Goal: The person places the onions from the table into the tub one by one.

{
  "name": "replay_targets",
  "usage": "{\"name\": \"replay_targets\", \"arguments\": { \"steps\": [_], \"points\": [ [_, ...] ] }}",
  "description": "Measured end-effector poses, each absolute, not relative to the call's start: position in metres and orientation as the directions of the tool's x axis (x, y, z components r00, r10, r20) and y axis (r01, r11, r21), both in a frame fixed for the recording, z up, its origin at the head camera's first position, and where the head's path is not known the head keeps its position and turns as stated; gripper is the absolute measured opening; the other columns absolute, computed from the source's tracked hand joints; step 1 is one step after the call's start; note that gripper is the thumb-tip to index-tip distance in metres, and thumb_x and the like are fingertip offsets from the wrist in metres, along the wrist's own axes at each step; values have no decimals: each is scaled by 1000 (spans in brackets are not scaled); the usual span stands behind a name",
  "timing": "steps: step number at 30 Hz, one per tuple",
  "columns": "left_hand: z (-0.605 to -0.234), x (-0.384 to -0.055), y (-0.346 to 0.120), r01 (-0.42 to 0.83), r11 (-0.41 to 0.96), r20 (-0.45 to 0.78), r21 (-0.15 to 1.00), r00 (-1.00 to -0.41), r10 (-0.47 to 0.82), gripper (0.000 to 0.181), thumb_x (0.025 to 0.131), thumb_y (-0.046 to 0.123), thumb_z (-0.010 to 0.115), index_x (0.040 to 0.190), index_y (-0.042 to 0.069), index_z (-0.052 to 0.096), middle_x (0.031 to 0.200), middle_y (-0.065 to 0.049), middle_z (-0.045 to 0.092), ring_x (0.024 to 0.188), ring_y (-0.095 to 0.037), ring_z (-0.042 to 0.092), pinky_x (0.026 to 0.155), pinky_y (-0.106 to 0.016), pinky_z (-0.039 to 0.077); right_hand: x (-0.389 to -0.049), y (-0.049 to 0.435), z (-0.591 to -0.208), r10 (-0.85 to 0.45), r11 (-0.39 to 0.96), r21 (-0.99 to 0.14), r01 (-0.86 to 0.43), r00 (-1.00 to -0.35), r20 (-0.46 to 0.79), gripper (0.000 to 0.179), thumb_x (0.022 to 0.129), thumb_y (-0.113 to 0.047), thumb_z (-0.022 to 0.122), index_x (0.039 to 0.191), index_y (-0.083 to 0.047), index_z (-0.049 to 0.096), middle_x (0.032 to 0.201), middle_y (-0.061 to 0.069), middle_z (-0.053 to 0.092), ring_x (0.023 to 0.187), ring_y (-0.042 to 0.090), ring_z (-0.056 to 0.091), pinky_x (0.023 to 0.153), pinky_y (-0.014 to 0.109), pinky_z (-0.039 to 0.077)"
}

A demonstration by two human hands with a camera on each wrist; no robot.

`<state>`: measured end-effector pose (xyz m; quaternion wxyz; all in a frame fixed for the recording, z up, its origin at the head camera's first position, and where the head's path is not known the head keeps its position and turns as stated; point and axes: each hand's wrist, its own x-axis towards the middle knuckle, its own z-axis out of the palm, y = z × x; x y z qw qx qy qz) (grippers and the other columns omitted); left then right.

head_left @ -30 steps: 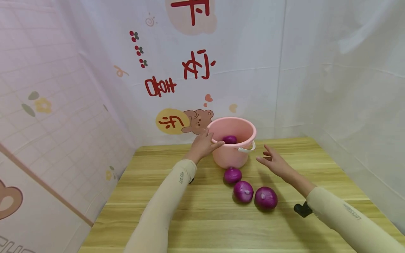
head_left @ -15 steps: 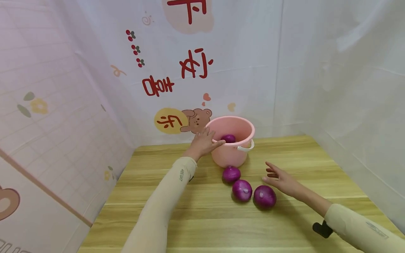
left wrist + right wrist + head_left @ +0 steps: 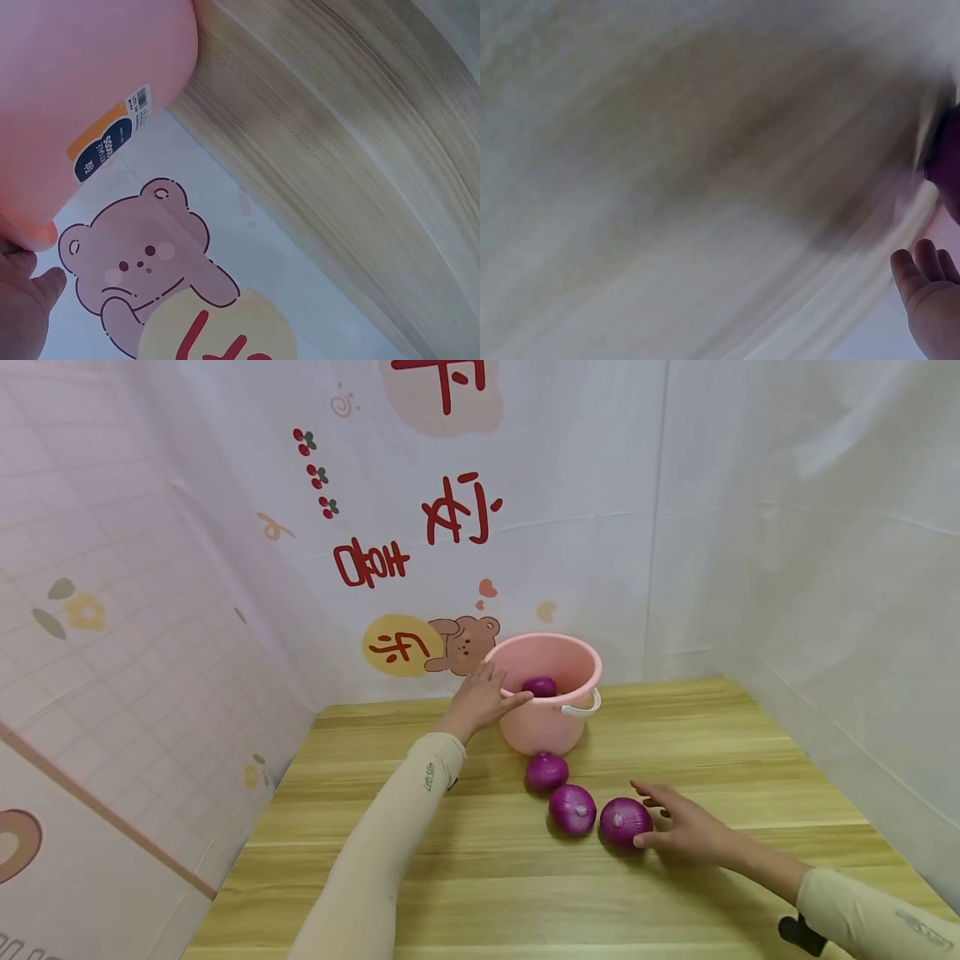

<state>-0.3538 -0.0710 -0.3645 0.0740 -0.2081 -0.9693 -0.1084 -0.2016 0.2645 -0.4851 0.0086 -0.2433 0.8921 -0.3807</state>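
- Pale printed sheeting [image 3: 585, 485] is seen behind the wood-grain counter [image 3: 465, 893], and near the middle of the counter's far edge a pink bucket [image 3: 543, 731] is stationed, with one onion [image 3: 540, 686] glimpsed inside.
- Three more are lined up from the bucket's foot towards the counter's near right corner: the back onion [image 3: 547, 772], the middle onion [image 3: 572, 811], and the right-hand onion [image 3: 626, 823], by which the action is centred!
- A pick-up is apparently in hand: the right-hand onion is approached by the right hand [image 3: 686, 831] from the counter's right edge.
- Its fingers are held spread, with nothing gripped; the onion is placed just before them, between thumb and fingertips. By the thumb, contact seems to be made, though it cannot be confirmed in the blurred right wrist view.
- For the next move, a closing of those fingers round the onion's sides seems called for before any weight is lifted.
- Over at the bucket's left rim, the left hand [image 3: 480, 697] is rested, fingers spread, the bucket presumably steadied.
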Motion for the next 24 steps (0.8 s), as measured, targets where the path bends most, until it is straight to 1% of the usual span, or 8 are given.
{"name": "replay_targets", "arguments": {
  "steps": [3,6,11,16,19,24],
  "points": [
    [-365,-354,-71,422,887,195,187,-901,387,90,80,75,27,139,7,34,148,-16,16,135,-30,8,108,-42,10,-199,262,-486,-460,600,-653,-463,-867,192,86,70,-43,74,137,-4,36,126,17,45,109,28,49,86,51,41],
    [-365,-354,-71,427,885,199,187,-899,391,89,81,74,27,139,7,35,147,-17,16,135,-31,8,108,-42,11,-198,260,-487,-471,591,-652,-475,-859,200,86,69,-40,76,137,-3,37,125,16,46,109,25,49,86,51,41],
    [-363,-352,-73,434,882,199,183,-895,399,86,83,72,27,139,7,35,147,-17,16,136,-30,7,108,-42,12,-198,258,-487,-483,592,-640,-490,-851,206,85,69,-37,77,135,0,39,123,13,47,108,25,49,86,49,42],
    [-361,-350,-77,430,874,190,227,-900,393,78,87,65,33,139,6,35,148,-17,16,136,-27,7,108,-42,12,-199,258,-489,-486,595,-629,-501,-847,216,83,70,-39,76,134,-1,41,123,10,47,110,26,49,85,47,44],
    [-360,-349,-79,429,866,176,258,-902,394,80,87,65,33,139,5,34,148,-17,14,136,-27,7,108,-42,14,-199,258,-490,-490,585,-640,-499,-846,211,82,70,-39,75,134,0,41,123,11,48,110,27,49,85,44,45],
    [-361,-349,-79,435,853,176,289,-900,399,84,85,67,33,138,3,35,148,-17,13,136,-28,10,107,-41,17,-199,258,-492,-490,574,-661,-484,-849,197,81,71,-37,75,135,-3,40,124,11,48,107,27,52,84,36,47]
  ]
}}
